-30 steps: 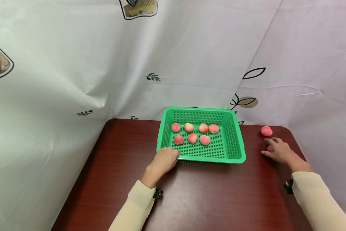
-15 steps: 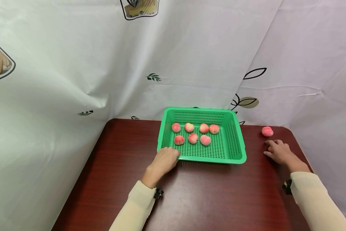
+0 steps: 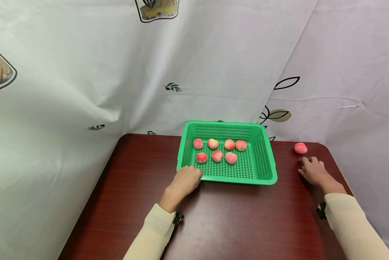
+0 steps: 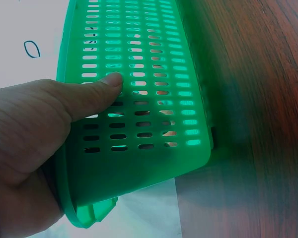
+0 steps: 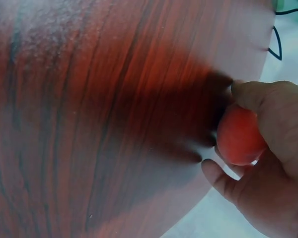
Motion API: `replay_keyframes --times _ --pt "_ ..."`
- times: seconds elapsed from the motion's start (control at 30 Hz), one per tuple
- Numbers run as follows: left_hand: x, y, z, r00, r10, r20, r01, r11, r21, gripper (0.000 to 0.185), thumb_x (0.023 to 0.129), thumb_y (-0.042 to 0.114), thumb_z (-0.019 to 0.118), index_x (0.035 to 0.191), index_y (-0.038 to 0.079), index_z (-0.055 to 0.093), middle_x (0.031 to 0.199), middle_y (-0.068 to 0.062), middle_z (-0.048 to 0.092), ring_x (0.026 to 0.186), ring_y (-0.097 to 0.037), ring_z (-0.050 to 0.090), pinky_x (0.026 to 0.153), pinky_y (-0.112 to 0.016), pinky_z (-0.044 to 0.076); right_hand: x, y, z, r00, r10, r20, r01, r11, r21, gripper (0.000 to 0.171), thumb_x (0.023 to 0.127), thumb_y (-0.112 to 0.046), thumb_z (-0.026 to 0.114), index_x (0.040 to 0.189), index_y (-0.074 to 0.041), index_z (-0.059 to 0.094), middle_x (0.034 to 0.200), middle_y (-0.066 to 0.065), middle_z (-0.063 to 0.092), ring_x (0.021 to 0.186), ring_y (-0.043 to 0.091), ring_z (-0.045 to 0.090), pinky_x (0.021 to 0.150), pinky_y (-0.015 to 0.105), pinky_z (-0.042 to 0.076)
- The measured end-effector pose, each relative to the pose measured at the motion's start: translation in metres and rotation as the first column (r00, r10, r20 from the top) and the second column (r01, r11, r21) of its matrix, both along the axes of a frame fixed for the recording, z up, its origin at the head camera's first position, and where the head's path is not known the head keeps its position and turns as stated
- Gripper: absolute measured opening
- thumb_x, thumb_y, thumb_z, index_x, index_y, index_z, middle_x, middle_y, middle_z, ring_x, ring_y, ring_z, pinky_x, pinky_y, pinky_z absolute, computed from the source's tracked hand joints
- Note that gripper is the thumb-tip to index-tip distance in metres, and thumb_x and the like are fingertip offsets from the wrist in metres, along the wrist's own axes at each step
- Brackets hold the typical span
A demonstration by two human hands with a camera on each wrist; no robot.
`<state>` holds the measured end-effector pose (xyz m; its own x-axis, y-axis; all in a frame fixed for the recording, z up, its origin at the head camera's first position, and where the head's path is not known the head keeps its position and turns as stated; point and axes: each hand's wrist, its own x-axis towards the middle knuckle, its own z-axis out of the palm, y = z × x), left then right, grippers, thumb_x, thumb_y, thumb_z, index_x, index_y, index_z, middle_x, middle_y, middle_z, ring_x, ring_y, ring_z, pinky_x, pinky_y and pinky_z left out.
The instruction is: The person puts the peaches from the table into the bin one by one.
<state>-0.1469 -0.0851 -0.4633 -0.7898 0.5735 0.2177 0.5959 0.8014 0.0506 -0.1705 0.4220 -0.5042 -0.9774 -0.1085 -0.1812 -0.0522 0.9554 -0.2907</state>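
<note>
My left hand (image 3: 186, 179) grips the near-left rim of a green perforated plastic basket (image 3: 266, 181). The left wrist view shows its thumb (image 4: 97, 94) flat along the basket's slotted outer wall, the other fingers hidden beyond the rim. Inside the basket several red-and-yellow peaches (image 3: 217, 156) lie in two loose rows. A single pinkish-red peach (image 3: 300, 148) sits on the table at the far right corner. Just short of it, my right hand (image 3: 314, 173) hovers low with bent, spread fingers, holding nothing. Through its fingers the right wrist view shows that red peach (image 5: 238, 136).
A dark red-brown wooden table (image 3: 240, 216) with rounded back corners bears everything. White printed cloth (image 3: 214, 65) hangs close behind it and on both sides. The basket stands against the back cloth.
My right hand has shifted slightly rightward and back from the lone peach, its thumb drawn in a little. The left hand, basket and peaches stay in place.
</note>
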Motion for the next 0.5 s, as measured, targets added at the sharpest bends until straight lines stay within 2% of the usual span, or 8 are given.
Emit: replay_keyframes --times 0.2,0.33,0.5 --pt "0.0015 0.0002 0.0001 1.0 -0.002 0.004 0.002 1.0 0.004 0.045 0.081 0.002 0.073 0.055 0.02 0.041 0.05 0.002 0.046 0.048 -0.014 0.049 0.044 -0.029 0.031 -0.0005 -0.0003 -0.0011 0.999 -0.034 -0.019 0.033 0.999 -0.038 0.024 0.098 -0.007 0.052 0.115 0.008 0.044 0.112 0.042 0.037 0.102 0.063 0.037 0.086 0.068 0.035" --pt "0.0016 0.0005 0.0007 1.0 -0.003 0.008 0.003 1.0 0.007 0.045 0.081 0.001 0.072 0.055 0.02 0.04 0.05 0.003 0.044 0.048 -0.014 0.048 0.044 -0.029 0.03 -0.0016 0.0009 0.0009 0.998 -0.04 -0.041 0.038 0.998 -0.06 0.016 0.096 -0.006 0.052 0.105 0.006 0.047 0.107 0.038 0.037 0.1 0.061 0.041 0.081 0.065 0.04" --pt "0.0007 -0.0002 0.0006 1.0 -0.002 0.013 0.002 1.0 0.015 0.046 0.08 -0.001 0.072 0.056 0.021 0.039 0.05 0.003 0.041 0.048 -0.012 0.043 0.045 -0.028 0.028 -0.0035 0.0016 0.0039 0.998 -0.026 -0.065 0.021 0.997 -0.078 0.013 0.095 -0.005 0.053 0.1 0.006 0.051 0.105 0.036 0.038 0.099 0.056 0.043 0.077 0.063 0.041"
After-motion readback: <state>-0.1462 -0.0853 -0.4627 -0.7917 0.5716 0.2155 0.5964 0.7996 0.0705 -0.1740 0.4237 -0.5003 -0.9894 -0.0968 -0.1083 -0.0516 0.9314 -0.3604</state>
